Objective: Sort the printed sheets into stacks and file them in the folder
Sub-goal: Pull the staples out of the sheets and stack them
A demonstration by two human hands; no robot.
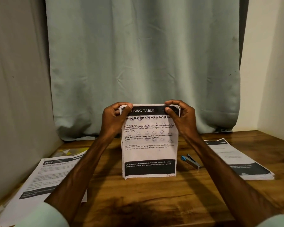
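Squaring step: my left hand and right hand pinch top corners of sheet bundle, upright, bottom edge on table. Next, I judge: lay on matching stack; folder unseen.

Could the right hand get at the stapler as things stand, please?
Probably, though not at once: the stapler lies uncovered on the table just right of the upright stack, but the right hand grips that stack's top corner and must release first.
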